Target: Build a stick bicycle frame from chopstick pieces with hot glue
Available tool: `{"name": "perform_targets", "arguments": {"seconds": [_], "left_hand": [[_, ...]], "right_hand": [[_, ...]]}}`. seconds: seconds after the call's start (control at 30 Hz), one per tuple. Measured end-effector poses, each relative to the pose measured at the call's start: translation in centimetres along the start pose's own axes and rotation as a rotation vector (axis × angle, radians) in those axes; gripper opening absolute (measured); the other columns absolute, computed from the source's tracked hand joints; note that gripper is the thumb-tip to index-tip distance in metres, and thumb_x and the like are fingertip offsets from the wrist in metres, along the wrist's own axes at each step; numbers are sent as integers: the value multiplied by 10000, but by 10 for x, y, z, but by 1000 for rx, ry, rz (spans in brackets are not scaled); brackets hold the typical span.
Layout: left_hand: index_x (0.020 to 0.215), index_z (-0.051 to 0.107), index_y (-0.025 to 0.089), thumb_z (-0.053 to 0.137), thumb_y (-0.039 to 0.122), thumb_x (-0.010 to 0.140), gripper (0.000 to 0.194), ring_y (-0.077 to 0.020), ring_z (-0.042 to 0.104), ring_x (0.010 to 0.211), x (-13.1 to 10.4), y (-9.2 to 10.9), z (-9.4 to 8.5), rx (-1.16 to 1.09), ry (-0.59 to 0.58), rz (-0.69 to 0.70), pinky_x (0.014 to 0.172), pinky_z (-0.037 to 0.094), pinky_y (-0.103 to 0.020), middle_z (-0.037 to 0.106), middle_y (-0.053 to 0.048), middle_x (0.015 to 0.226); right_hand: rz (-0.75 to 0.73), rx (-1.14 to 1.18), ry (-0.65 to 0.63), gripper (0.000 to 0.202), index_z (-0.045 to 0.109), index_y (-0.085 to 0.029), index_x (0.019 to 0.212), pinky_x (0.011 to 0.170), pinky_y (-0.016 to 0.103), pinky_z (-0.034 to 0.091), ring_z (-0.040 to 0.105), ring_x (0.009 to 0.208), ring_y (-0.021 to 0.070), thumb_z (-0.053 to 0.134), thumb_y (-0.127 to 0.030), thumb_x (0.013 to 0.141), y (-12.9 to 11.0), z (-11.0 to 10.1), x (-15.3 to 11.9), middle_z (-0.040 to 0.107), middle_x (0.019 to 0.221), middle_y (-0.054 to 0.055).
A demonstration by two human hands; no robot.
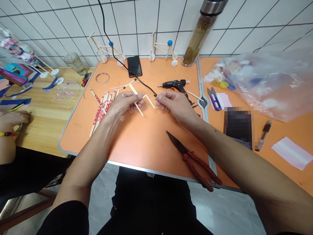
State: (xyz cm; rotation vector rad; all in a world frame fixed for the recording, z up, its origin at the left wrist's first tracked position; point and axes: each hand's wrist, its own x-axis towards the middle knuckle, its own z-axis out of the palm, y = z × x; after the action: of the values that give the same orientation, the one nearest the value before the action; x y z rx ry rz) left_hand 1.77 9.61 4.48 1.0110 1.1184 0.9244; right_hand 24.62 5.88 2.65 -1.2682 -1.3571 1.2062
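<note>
My left hand (127, 104) pinches a small frame of thin wooden sticks (138, 109), which has a crossbar with black ends at its top. A short bent piece of stick (150, 101) juts from it towards the right. Close by, my right hand (171, 103) has its fingertips pressed together at a small dark bit, too small to name; the black cable (142, 82) runs to the same spot. Behind my right hand lies a black and orange glue gun (174, 85). Chopsticks in red patterned wrappers (101, 111) lie beside my left hand.
Long-nose pliers (184, 152) lie at the front edge. Two stick models (159, 47) with blue balls, a phone (134, 66) and a tea bottle (201, 37) line the wall. Thread snips (214, 99) and a plastic bag (273, 79) are right. Another person's hand (12, 119) rests left.
</note>
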Motion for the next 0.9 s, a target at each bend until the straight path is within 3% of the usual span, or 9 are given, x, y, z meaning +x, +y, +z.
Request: {"name": "perform_targets", "arguments": {"seconds": [0.37, 0.6, 0.9], "left_hand": [[808, 835, 151, 1064, 351, 656, 340, -99, 670, 638, 4, -2, -2, -5, 9, 41, 628, 537, -214, 781, -34, 742], [811, 848, 157, 1001, 340, 764, 243, -91, 653, 640, 4, -2, -5, 80, -1, 127, 664, 517, -230, 767, -32, 738], [789, 848, 177, 1031, 459, 683, 353, -110, 648, 680, 6, -4, -7, 146, -29, 208, 676, 495, -252, 774, -36, 765]], "right_hand": [[6, 26, 67, 199, 750, -207, 874, 633, 265, 421, 595, 701, 125, 802, -389, 932, 5, -5, 7, 785, 893, 38], [-33, -26, 63, 157, 751, -209, 855, 638, 270, 453, 592, 672, 124, 770, -330, 952, 9, -1, 11, 785, 858, 35], [-77, -72, 52, 151, 757, -213, 871, 659, 272, 501, 602, 684, 135, 798, -345, 932, 4, 2, 4, 785, 841, 33]]}}
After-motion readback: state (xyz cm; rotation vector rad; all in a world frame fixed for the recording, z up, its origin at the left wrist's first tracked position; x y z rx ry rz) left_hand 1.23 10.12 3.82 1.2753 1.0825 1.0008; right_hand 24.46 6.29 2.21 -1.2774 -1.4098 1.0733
